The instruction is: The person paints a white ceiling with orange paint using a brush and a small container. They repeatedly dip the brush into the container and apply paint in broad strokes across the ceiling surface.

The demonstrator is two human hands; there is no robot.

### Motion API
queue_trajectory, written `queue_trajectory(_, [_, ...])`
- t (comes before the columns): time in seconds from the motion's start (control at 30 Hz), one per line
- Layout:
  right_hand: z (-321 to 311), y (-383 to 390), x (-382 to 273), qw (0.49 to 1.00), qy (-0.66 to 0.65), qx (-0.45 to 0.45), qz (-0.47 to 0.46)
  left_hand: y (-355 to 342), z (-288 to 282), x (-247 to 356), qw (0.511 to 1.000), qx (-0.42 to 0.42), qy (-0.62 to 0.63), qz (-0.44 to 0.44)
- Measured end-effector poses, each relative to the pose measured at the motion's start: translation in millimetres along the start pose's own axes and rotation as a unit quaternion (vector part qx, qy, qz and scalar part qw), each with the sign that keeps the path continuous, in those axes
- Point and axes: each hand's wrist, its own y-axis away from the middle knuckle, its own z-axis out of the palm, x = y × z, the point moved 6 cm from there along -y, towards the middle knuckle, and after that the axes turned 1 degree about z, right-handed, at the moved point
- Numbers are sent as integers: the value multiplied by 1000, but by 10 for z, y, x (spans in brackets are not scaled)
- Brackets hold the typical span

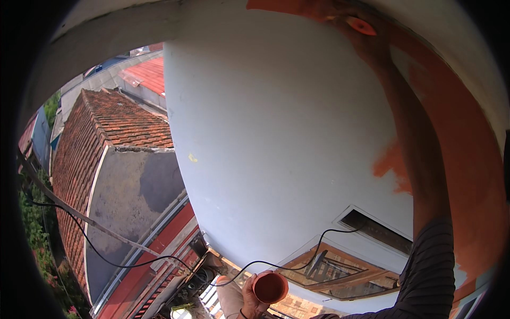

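Observation:
My left hand (249,299), with a dark band at the wrist, is wrapped round a small reddish-brown cup (270,287) low in the view. Inside, the cup is orange-red like the paint; how full it is I cannot tell. High on the right, my raised right hand (367,47) is closed round a paintbrush with a bright orange handle end (361,25). Its bristle end is in shadow against the wall's top edge. Orange-red paint (467,159) covers the right side and a strip along the top of the pale wall (265,117).
A black cable (260,262) loops across to a narrow dark opening (374,229) in the wall. Below it is a wood-framed window (340,271). A ceiling edge (462,48) curves overhead. Left, beyond the wall's end, are a tiled roof (127,119) and a wooden pole (101,227).

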Motion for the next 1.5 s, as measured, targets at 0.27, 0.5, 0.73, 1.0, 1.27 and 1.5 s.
queue_trajectory(0.27, [-307, 175, 126, 997, 43, -2, 58, 8, 42, -56, 1000, -4, -7, -13])
queue_trajectory(0.5, [-647, 483, 115, 958, 6, -1, 286, -16, -34, -113, 1000, -3, -1, -22])
queue_trajectory(0.73, [-658, 411, -573, 992, 58, -106, 38, -22, -23, -126, 999, -4, 13, -31])
queue_trajectory(1.0, [254, 174, -693, 903, 198, -324, -202, -81, 44, -139, 1000, -3, -1, -27])
queue_trajectory(1.27, [902, -236, -421, 893, 244, -252, -284, -140, -59, -114, 1000, -27, 8, -13])
queue_trajectory(1.5, [985, -254, -297, 904, 278, -209, -247, -123, -124, -19, 999, -19, 25, -5])
